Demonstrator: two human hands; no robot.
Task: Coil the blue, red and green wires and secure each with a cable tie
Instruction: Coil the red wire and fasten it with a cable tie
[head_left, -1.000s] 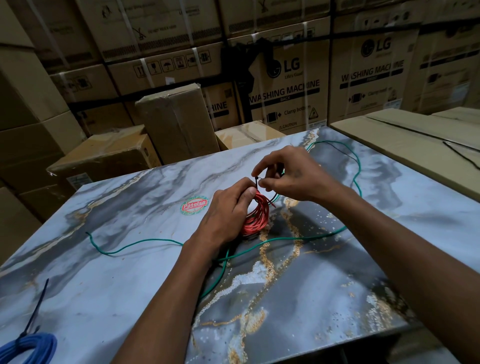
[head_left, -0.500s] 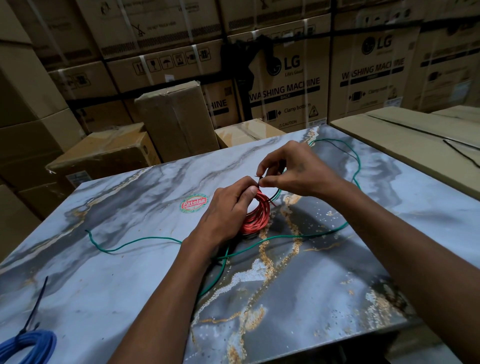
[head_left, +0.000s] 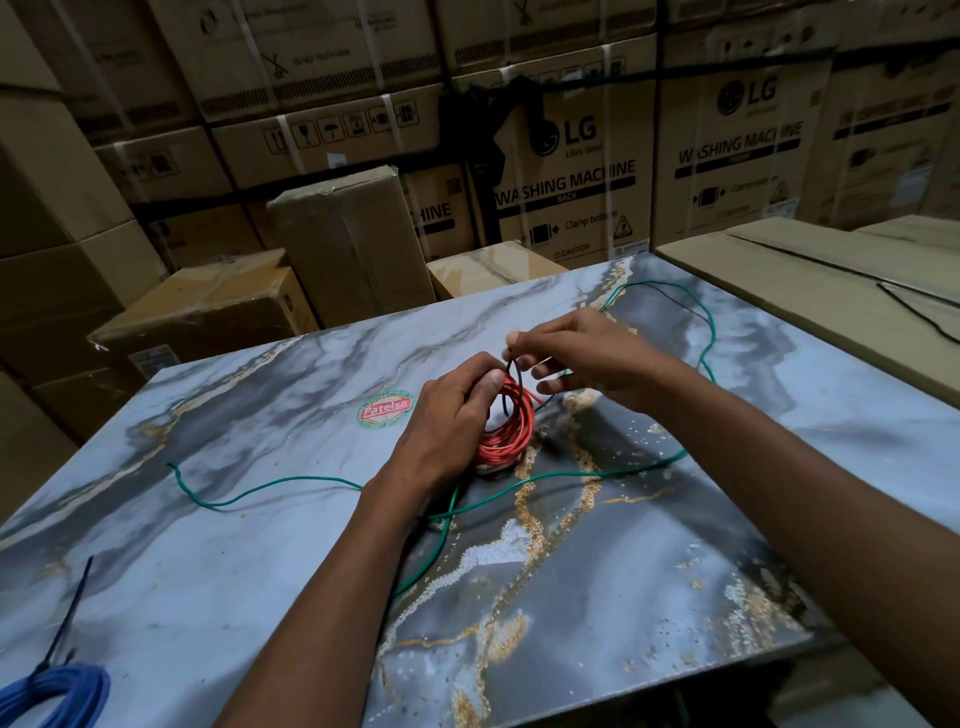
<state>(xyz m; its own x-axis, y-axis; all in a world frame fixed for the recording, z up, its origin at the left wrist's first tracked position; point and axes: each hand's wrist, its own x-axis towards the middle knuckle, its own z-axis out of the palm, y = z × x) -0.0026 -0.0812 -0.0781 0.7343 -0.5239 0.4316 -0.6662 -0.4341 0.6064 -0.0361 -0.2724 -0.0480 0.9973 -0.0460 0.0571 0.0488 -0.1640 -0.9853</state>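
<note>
Head view: a marbled grey-blue table top (head_left: 260, 545) with gold veins, seen from above and behind the person's two forearms.
Red wire (head_left: 506, 434): wound into a small coil, standing on edge near the middle of the table, between the two hands.
Left hand (head_left: 449, 421): fingers curled round the left side of the red coil, thumb tip resting on its top; it grips the coil and holds it upright.
Right hand (head_left: 576, 353): just right of and above the coil; thumb and forefinger pinch the top of a thin black cable tie (head_left: 510, 387), the other fingers loosely spread.
Cable tie at the coil: a dark loop running down through the coil's top edge; whether it is locked cannot be told.
Green wire (head_left: 270, 491): uncoiled, loose on the table, trailing from the left, crossing itself under the left wrist, then curving round the right side to the far edge.
Blue wire (head_left: 62, 693): coiled at the near left corner, with a black tie tail (head_left: 70, 618) sticking up from it.
Sticker (head_left: 387, 410): round red and green label on the table, just left of the left hand.
Surroundings: stacked cardboard boxes (head_left: 566, 171) beyond the far edge, some printed LG washing machine.
</note>
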